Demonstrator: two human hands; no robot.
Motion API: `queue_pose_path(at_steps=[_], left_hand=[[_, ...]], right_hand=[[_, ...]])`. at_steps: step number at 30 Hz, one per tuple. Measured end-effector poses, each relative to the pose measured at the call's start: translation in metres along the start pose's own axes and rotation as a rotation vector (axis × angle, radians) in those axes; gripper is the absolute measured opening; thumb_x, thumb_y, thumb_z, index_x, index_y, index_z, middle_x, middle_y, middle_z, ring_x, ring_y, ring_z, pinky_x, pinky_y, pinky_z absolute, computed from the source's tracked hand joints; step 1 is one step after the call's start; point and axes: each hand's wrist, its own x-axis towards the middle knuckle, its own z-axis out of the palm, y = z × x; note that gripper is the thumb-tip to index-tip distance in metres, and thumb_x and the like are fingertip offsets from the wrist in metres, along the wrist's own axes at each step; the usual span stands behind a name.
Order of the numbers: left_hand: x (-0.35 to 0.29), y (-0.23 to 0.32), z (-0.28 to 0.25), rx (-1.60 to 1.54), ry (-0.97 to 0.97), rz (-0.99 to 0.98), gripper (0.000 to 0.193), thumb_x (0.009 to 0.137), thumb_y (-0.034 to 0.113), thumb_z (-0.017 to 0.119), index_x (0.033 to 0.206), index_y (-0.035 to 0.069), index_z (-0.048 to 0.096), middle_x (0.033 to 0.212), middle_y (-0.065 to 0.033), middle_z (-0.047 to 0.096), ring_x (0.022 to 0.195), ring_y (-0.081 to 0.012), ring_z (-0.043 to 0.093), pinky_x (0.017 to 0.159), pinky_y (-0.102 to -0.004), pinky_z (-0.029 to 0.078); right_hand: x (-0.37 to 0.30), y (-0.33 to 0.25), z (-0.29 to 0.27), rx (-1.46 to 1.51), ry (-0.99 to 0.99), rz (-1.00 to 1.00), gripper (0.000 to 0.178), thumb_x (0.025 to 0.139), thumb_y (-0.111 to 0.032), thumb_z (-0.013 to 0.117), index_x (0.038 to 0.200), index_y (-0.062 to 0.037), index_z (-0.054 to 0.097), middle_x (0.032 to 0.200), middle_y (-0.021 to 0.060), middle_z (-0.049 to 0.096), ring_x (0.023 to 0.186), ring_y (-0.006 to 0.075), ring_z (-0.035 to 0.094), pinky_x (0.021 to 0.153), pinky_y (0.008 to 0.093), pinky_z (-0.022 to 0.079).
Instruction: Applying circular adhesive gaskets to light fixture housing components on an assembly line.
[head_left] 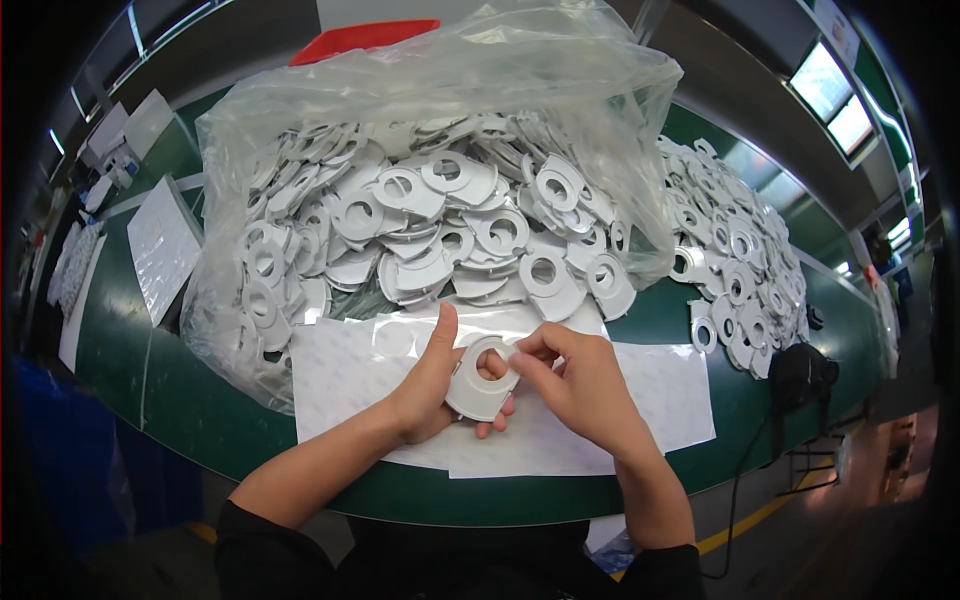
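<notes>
A flat white plastic part (478, 395) with a large round hole and one rounded end lies across the fingers of my left hand (422, 396). That hand's thumb points up beside the part, and its fingertips show below and through the hole. My right hand (583, 383) is closed in a pinch at the part's upper right edge. Whether anything small sits between those fingertips is hidden. Both hands are above white paper sheets (650, 400) at the near side of the green table (300, 440).
A big clear plastic bag (420, 85) lies open just beyond my hands, heaped with similar white parts (400, 190). Another heap of them (740, 260) is at the right, near a black object (803, 375) on the table edge. A red tray (365, 38) stands behind the bag.
</notes>
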Motion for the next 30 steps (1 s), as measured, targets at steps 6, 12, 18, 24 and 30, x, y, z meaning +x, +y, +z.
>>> queue_pose_path(at_steps=[6,12,18,24,30], left_hand=[[-0.004,0.004,0.006,-0.040,-0.036,-0.020,0.092,0.084,0.075,0.008,0.117,0.000,0.050,0.108,-0.0194,0.059,0.099,-0.0315,0.060,0.086,-0.0417,0.048],[-0.016,0.038,-0.027,0.565,0.301,0.710,0.028,0.096,0.021,0.049,0.115,0.002,0.056,0.108,-0.0065,0.060,0.098,-0.0139,0.057,0.082,-0.0266,0.047],[-0.032,0.080,-0.058,1.700,1.051,1.154,0.030,0.078,0.002,0.063,0.108,0.003,0.059,0.114,-0.0133,0.058,0.109,-0.0326,0.051,0.093,-0.0390,0.041],[-0.023,0.070,-0.079,1.913,1.123,0.999,0.031,0.076,0.002,0.065,0.107,0.002,0.060,0.118,-0.0102,0.057,0.113,-0.0326,0.050,0.096,-0.0394,0.040],[-0.019,0.071,-0.071,1.930,1.193,1.002,0.021,0.070,0.003,0.064,0.090,0.002,0.057,0.113,-0.0120,0.057,0.108,-0.0307,0.052,0.091,-0.0400,0.042]], right_hand=[[0.006,0.015,0.000,0.333,-0.001,0.108,0.012,0.082,-0.012,0.062,0.080,-0.0003,0.061,0.068,0.0047,0.061,0.059,0.0132,0.057,0.057,0.0252,0.045],[0.015,0.042,-0.053,1.345,0.532,-0.092,0.018,0.094,-0.021,0.052,0.105,-0.0077,0.057,0.089,-0.0008,0.058,0.071,0.0065,0.051,0.053,0.0166,0.039],[0.016,0.036,-0.070,1.350,0.803,-0.068,0.027,0.096,-0.021,0.051,0.118,-0.0054,0.053,0.105,0.0006,0.057,0.079,0.0076,0.050,0.058,0.0177,0.040],[0.008,0.002,-0.020,0.401,0.138,-0.081,0.013,0.084,-0.006,0.065,0.095,-0.0011,0.065,0.084,0.0018,0.064,0.072,0.0079,0.057,0.062,0.0205,0.044],[-0.017,-0.017,0.009,-0.202,-0.419,-0.401,0.018,0.076,-0.016,0.069,0.089,-0.0047,0.064,0.082,0.0082,0.060,0.083,0.0269,0.059,0.070,0.0367,0.048]])
